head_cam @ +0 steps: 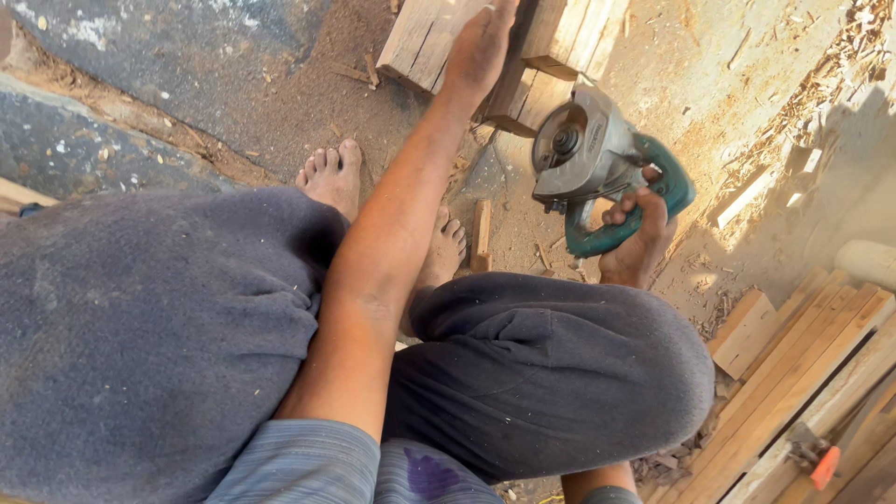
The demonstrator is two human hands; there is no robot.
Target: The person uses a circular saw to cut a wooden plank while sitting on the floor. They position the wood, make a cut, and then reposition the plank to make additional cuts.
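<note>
My left hand [479, 47] reaches forward and rests flat on a thick wooden block [417, 37] lying on the sawdust-covered ground. My right hand [640, 235] grips the teal handle of a hand-held circular saw [588, 154], held just above the ground to the right of the block. The saw's grey blade guard faces the wood pieces [546, 56] stacked beside the block. I squat, with my knees in dark grey trousers and my bare feet [333, 173] on the ground.
Long wooden planks [803, 383] lie stacked at the lower right, with an orange-handled tool [819, 462] on them. A small wood offcut [481, 233] lies by my foot. Sawdust and chips cover the ground at right; dark pavement lies at upper left.
</note>
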